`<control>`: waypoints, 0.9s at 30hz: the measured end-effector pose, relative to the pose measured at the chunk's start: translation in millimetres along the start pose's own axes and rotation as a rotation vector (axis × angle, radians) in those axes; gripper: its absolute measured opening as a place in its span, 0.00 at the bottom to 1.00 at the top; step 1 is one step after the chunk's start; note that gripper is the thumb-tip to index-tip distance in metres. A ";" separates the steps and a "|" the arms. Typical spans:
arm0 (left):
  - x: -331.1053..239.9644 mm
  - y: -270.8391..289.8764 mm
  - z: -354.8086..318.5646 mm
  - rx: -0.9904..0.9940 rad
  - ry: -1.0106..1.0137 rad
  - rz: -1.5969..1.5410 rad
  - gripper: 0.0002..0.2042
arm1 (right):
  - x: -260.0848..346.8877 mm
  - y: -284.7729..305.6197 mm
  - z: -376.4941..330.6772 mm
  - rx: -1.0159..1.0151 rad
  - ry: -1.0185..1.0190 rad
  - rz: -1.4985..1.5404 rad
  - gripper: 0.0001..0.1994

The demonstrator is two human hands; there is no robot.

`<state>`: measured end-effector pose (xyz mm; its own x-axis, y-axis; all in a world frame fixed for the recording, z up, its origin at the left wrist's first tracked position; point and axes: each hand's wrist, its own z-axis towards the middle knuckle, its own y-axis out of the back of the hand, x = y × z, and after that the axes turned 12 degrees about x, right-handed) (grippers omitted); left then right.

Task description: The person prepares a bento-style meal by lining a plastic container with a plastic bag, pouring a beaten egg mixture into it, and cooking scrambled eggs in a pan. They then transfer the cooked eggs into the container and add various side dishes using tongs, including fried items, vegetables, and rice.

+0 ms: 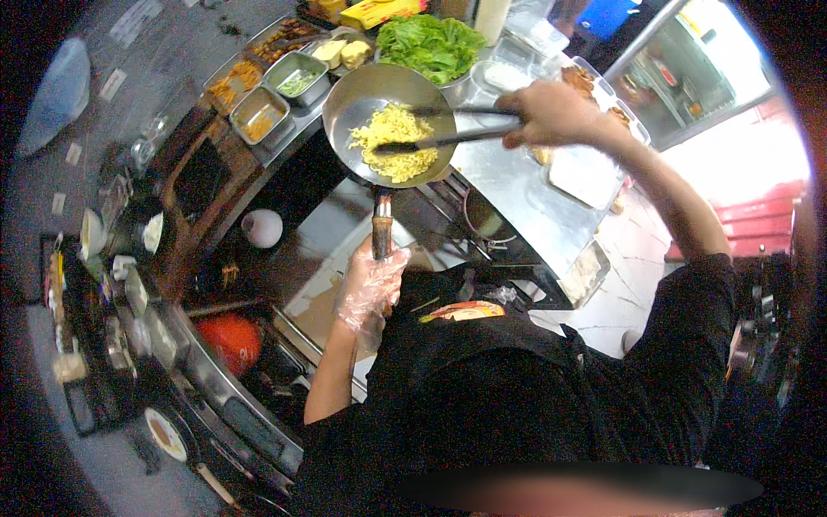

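My left hand (376, 280), in a clear plastic glove, is wrapped round the wooden handle of a metal frying pan (345, 153). Curly yellow noodles (396, 129) lie in a heap inside the pan. Bare and coming from the right, my right hand (551, 115) grips dark tongs (469, 136). The tips of the tongs are apart; one arm lies over the noodles and the other reaches their upper right side. The pan is held up in front of the steel counter, beside a bowl of green lettuce (431, 47).
Metal trays stand left of the pan, one with chopped greens (297, 82), another with orange bits (258, 121). A pot (487, 215) sits below right, by the steel counter (508, 185). A white container (584, 175) rests on the counter. An orange-red round object (228, 343) is low at left.
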<state>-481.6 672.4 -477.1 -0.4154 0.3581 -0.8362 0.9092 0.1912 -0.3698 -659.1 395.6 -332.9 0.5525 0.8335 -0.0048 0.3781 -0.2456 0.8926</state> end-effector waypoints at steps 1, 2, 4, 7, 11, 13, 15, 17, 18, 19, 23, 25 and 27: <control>-2.6 0.8 -1.2 -0.011 0.009 0.027 0.09 | 6.9 -3.5 -1.8 0.039 -0.015 -0.014 0.23; -3.9 1.8 -0.2 -0.014 0.017 0.053 0.09 | 14.2 -5.1 -5.0 0.080 -0.037 -0.028 0.22; 5.9 10.1 7.7 -0.002 0.016 -0.022 0.09 | 8.7 5.1 -18.1 0.049 -0.059 0.028 0.24; 8.6 9.5 14.0 -0.001 0.026 -0.121 0.09 | -19.1 12.5 -37.1 -0.031 -0.046 0.183 0.28; -1.0 -13.4 26.9 -0.030 0.010 -0.192 0.08 | -81.2 -27.4 -34.6 -0.154 0.031 0.545 0.31; -5.4 -21.7 33.9 -0.058 0.009 -0.206 0.08 | -104.7 -57.5 -16.7 -0.234 0.005 0.729 0.32; -7.6 -29.2 41.7 -0.067 -0.020 -0.252 0.08 | -128.1 -93.0 19.9 -0.252 -0.082 0.893 0.32; -0.4 -30.0 44.5 -0.136 -0.054 -0.245 0.08 | -128.4 -104.7 59.8 -0.216 -0.122 0.942 0.31; 4.1 -28.6 45.3 -0.171 -0.071 -0.242 0.08 | -122.0 -102.7 75.6 -0.171 -0.149 0.948 0.31; 5.8 -26.5 45.2 -0.170 -0.050 -0.203 0.09 | -127.3 -116.3 97.4 -0.242 -0.117 0.924 0.31; 14.9 -28.2 41.3 -0.221 -0.044 -0.153 0.10 | -153.7 -170.1 171.9 -0.452 -0.008 0.644 0.32; 12.5 -32.1 38.7 -0.263 -0.027 -0.176 0.09 | -154.9 -180.8 179.7 -0.407 -0.032 0.602 0.33; 9.9 -35.0 35.7 -0.296 -0.011 -0.215 0.09 | -153.1 -182.2 169.7 -0.302 -0.059 0.678 0.33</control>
<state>-516.6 636.5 -486.9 -0.5947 0.2710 -0.7569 0.7530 0.5177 -0.4063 -686.5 228.8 -571.4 0.6343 0.5176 0.5742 -0.2759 -0.5422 0.7936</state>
